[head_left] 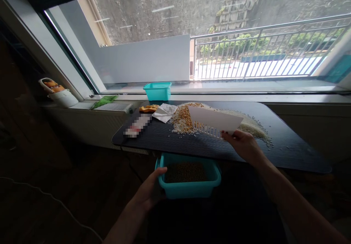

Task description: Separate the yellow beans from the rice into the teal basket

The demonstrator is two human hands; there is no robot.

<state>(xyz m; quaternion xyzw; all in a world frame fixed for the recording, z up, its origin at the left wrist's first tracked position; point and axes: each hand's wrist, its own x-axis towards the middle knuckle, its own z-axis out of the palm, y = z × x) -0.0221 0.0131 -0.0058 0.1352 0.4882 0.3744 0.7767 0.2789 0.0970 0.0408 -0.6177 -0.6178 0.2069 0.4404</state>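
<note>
Your left hand (150, 181) is down at 7 o'clock, thumb over the rim, holding a teal bin (189, 191) of dark grains (186, 172) at 6; can't tell how your other fingers sit. Near centre there's a yellow-and-white grain pile (181, 119), then the slotted white card (215, 119) at 3, pinched by your right hand (245, 143) at 4, with white grains (252, 129) just beyond.

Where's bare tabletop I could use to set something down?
Mostly bare tabletop lies right of the white grain pile, with stray grains. Another strip runs between the yellow kernels and the front edge, left of the right hand. It's crowded mid-back: kernels, white paper, slotted sheet.
</note>
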